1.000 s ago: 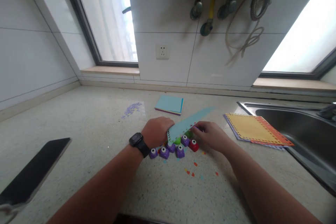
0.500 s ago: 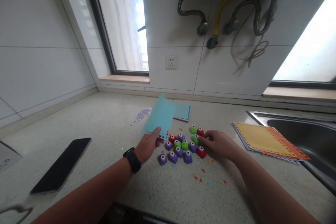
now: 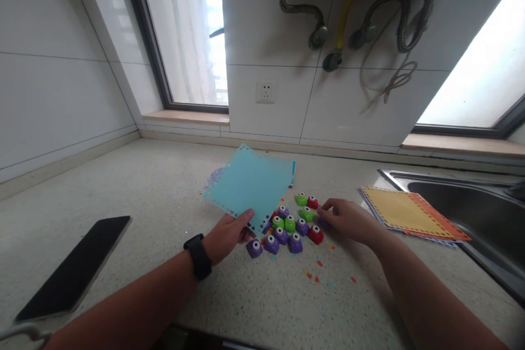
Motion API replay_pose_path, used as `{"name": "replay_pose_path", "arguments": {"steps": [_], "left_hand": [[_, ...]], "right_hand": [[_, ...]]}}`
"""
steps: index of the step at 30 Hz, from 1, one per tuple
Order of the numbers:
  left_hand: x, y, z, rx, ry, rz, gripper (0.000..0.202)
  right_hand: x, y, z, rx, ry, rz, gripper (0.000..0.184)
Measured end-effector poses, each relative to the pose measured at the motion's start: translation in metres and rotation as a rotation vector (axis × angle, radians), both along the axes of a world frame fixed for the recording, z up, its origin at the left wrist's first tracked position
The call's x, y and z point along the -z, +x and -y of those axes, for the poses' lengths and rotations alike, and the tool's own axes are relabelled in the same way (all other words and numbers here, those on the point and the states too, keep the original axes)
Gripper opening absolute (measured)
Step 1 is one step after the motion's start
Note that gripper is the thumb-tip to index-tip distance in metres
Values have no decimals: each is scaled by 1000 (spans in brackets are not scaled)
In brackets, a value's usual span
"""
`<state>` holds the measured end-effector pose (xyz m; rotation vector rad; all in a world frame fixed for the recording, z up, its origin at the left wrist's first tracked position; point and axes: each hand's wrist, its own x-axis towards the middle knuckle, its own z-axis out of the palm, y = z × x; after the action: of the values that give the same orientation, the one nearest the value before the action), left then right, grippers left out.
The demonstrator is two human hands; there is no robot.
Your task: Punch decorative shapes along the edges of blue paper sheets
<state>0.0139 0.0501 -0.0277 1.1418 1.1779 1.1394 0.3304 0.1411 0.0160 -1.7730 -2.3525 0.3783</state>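
Note:
My left hand [image 3: 232,232], a dark watch on its wrist, pinches the lower edge of a light blue paper sheet [image 3: 252,183]. Small punched shapes run along the sheet's edges. Partly under its lower right corner sits a cluster of small craft punches: purple [image 3: 295,243], green [image 3: 305,214] and red [image 3: 315,234]. At the cluster's right side, my right hand [image 3: 344,220] has its fingers curled over a purple craft punch [image 3: 325,223], mostly hidden beneath them.
More blue paper [image 3: 292,172] lies behind the held sheet. Yellow and orange punched sheets [image 3: 406,213] overlap the edge of the sink [image 3: 459,202] at right. A black phone-like slab [image 3: 77,268] lies at left. Purple confetti [image 3: 213,176] and red bits [image 3: 316,279] dot the counter.
The blue sheet has turned flatter towards me and swung left, now covering part of the punches. My right hand has shifted slightly off the green punch, with a purple one showing under its fingers.

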Motion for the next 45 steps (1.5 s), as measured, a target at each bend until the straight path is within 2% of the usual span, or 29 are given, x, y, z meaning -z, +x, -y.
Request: {"name": "replay_pose_path", "arguments": {"steps": [3, 6, 8, 10, 15, 18, 24, 29, 39, 45], "left_hand": [[-1, 0, 0, 23, 0, -28, 51], [-4, 2, 3, 49, 6, -94, 51], [-7, 2, 6, 71, 8, -155, 53], [-11, 3, 9, 94, 11, -215, 54], [-21, 5, 14, 169, 52, -280, 39], [-22, 5, 14, 216, 71, -288, 36], [-16, 0, 9, 273, 97, -266, 42], [-10, 0, 1, 253, 75, -157, 40], [-4, -2, -5, 224, 87, -84, 36], [-5, -3, -5, 234, 113, -77, 37]], "right_hand": [[-3, -3, 2, 28, 19, -18, 46], [-8, -11, 8, 73, 111, -105, 47], [-11, -19, 15, 45, 178, -236, 43], [-11, -30, 24, -40, 190, -439, 39], [-6, -64, 45, -250, -4, -914, 35], [-4, -77, 50, -277, -50, -1054, 31], [0, -78, 46, -160, -79, -1132, 32], [4, -74, 42, -118, -49, -1153, 33], [13, -70, 35, -86, -25, -1175, 33], [13, -71, 35, -67, -20, -1196, 32]]}}
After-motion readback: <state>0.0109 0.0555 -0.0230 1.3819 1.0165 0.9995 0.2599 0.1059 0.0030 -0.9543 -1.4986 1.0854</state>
